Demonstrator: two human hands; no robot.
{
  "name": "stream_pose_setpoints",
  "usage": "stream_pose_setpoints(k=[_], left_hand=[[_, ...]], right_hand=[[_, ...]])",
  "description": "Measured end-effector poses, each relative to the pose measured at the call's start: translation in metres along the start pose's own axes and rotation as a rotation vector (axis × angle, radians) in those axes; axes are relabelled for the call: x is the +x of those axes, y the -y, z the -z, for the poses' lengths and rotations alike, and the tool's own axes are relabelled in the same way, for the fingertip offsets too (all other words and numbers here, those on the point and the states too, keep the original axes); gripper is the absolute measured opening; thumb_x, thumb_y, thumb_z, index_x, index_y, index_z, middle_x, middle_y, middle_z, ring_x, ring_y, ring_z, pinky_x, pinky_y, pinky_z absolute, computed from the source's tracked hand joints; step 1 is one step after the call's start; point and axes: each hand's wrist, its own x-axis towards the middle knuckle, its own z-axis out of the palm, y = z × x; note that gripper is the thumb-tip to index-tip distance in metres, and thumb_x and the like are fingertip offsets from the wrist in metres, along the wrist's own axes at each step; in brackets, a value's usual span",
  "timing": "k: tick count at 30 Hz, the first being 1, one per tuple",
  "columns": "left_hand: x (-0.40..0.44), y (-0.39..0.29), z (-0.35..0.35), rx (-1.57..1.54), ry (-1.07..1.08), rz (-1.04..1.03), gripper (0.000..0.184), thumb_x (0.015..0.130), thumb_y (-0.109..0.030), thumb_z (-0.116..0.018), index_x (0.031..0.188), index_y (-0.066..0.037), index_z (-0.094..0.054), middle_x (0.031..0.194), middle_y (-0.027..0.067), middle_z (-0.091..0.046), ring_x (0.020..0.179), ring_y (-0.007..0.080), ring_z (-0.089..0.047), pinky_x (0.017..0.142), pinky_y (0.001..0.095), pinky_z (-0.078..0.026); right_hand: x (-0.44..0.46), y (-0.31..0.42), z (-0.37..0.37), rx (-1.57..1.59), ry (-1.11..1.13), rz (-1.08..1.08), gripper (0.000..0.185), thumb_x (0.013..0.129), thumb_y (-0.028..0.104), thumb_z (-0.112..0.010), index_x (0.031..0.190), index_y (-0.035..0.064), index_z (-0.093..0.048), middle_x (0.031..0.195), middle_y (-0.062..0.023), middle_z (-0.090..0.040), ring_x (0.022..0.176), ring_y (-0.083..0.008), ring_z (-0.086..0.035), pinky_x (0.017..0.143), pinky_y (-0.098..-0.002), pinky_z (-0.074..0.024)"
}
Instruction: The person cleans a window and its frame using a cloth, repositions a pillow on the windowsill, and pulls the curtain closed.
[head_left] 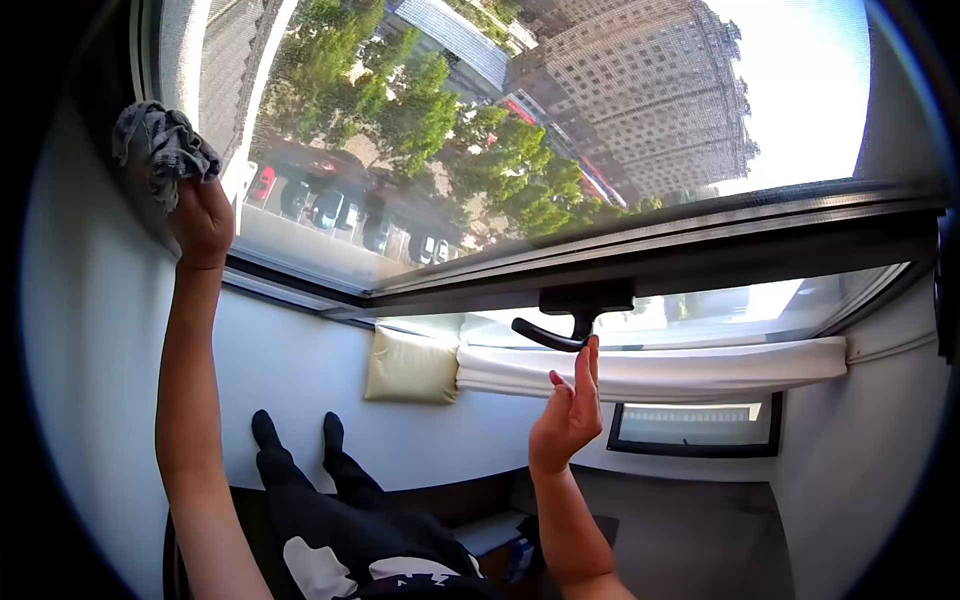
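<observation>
A crumpled grey cloth [160,145] is gripped in my left hand [203,222], high at the left side of the dark window frame [450,292]. The cloth lies against the frame, and my fingers are partly hidden by it. My right hand [568,415] is raised below the black window handle [552,333], fingers stretched upward. Its fingertips reach the base of the handle and seem to touch it, without wrapping round it. Behind the frame spans a window pane with a fine mesh look [620,130].
A pale yellow cushion [411,366] and a long white fabric roll [650,373] lie along the window. Lower right is a small dark-framed panel [695,427]. My feet in black socks [265,428] rest on a white surface [300,350]. Trees, cars and buildings show outside.
</observation>
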Motion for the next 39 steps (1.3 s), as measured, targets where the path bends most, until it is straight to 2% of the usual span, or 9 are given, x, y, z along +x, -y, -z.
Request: stream_pose_setpoints(k=[9, 11, 13, 17, 25, 29, 32, 34, 39], left_hand=[[-0.016, -0.131, -0.039, -0.503, -0.182, 0.547, 0.042, 0.105, -0.011, -0.038, 0.137, 0.016, -0.039, 0.136, 0.0323, -0.049, 0.126, 0.0405, -0.05, 0.111, 0.041, -0.033], [-0.023, -0.164, -0.036, -0.295, -0.081, 0.291, 0.044, 0.102, -0.009, -0.042, 0.139, 0.015, -0.039, 0.143, 0.0347, -0.042, 0.134, 0.0459, -0.041, 0.114, 0.0467, -0.028], [-0.049, -0.212, -0.053, -0.205, -0.079, 0.211, 0.046, 0.102, -0.025, -0.047, 0.141, 0.001, -0.047, 0.15, 0.0317, -0.035, 0.144, 0.0521, -0.024, 0.115, 0.0707, -0.011], [-0.072, -0.289, -0.058, -0.527, 0.029, -0.091, 0.027, 0.09, -0.031, -0.065, 0.116, -0.028, -0.073, 0.134, -0.013, -0.06, 0.145, 0.0265, -0.035, 0.124, 0.0518, -0.013], [-0.067, -0.195, -0.039, -0.426, 0.288, -0.527, 0.026, 0.086, -0.024, -0.064, 0.107, -0.035, -0.074, 0.127, -0.0181, -0.062, 0.139, 0.0077, -0.041, 0.12, 0.0354, -0.027], [-0.07, -0.104, -0.021, -0.233, 0.246, -0.466, 0.019, 0.08, -0.025, -0.07, 0.098, -0.031, -0.073, 0.12, -0.0114, -0.064, 0.142, 0.0207, -0.041, 0.12, 0.0432, -0.03], [-0.05, -0.041, 0.006, -0.04, 0.225, -0.244, 0.034, 0.087, -0.024, -0.069, 0.12, -0.017, -0.067, 0.126, 0.008, -0.064, 0.136, 0.0423, -0.044, 0.111, 0.056, -0.039], [-0.058, 0.005, 0.005, 0.205, 0.008, -0.167, 0.032, 0.098, -0.015, -0.055, 0.126, -0.002, -0.059, 0.121, 0.0204, -0.063, 0.118, 0.0445, -0.056, 0.108, 0.0566, -0.039], [-0.076, 0.008, -0.022, 0.112, -0.205, 0.191, 0.029, 0.102, -0.015, -0.045, 0.123, 0.004, -0.054, 0.112, 0.026, -0.063, 0.1, 0.0479, -0.058, 0.091, 0.0483, -0.046]], right_hand=[[-0.003, -0.004, -0.004, 0.065, -0.018, 0.003, 0.047, 0.089, -0.011, -0.04, 0.131, -0.0077, -0.059, 0.143, -0.0283, -0.052, 0.128, -0.0345, -0.057, 0.08, -0.032, -0.0612], [-0.003, -0.005, -0.006, 0.056, -0.03, 0.014, 0.048, 0.088, -0.011, -0.04, 0.132, -0.0079, -0.058, 0.144, -0.0279, -0.051, 0.129, -0.0344, -0.057, 0.081, -0.0317, -0.0609], [-0.004, -0.006, -0.006, 0.078, -0.023, 0.022, 0.049, 0.088, -0.012, -0.04, 0.133, -0.0082, -0.058, 0.144, -0.0279, -0.051, 0.129, -0.0342, -0.057, 0.081, -0.0315, -0.0606], [0.0, -0.006, -0.003, 0.061, 0.002, 0.051, 0.049, 0.087, -0.013, -0.041, 0.133, -0.0085, -0.057, 0.144, -0.0279, -0.052, 0.128, -0.0342, -0.058, 0.082, -0.0312, -0.0604], [-0.003, -0.015, 0.004, 0.06, 0.079, 0.057, 0.051, 0.09, -0.009, -0.038, 0.139, -0.0033, -0.054, 0.152, -0.0203, -0.047, 0.14, -0.0318, -0.047, 0.091, -0.0346, -0.0564], [-0.002, -0.017, 0.006, 0.072, 0.075, 0.058, 0.055, 0.089, -0.008, -0.04, 0.142, -0.0009, -0.052, 0.152, -0.0178, -0.047, 0.143, -0.0305, -0.042, 0.092, -0.0361, -0.0562], [-0.003, -0.021, 0.008, 0.056, 0.04, 0.065, 0.051, 0.091, -0.006, -0.043, 0.141, -0.001, -0.053, 0.151, -0.0185, -0.048, 0.142, -0.0322, -0.043, 0.093, -0.0387, -0.0573], [-0.002, -0.023, 0.006, 0.011, 0.0, 0.079, 0.049, 0.091, -0.004, -0.048, 0.139, 0.0, -0.055, 0.149, -0.0193, -0.05, 0.14, -0.0347, -0.044, 0.093, -0.0408, -0.0583], [-0.001, -0.03, 0.007, 0.029, -0.042, 0.129, 0.045, 0.091, -0.005, -0.047, 0.135, -0.0009, -0.059, 0.148, -0.02, -0.05, 0.14, -0.0388, -0.042, 0.092, -0.0399, -0.0589]])
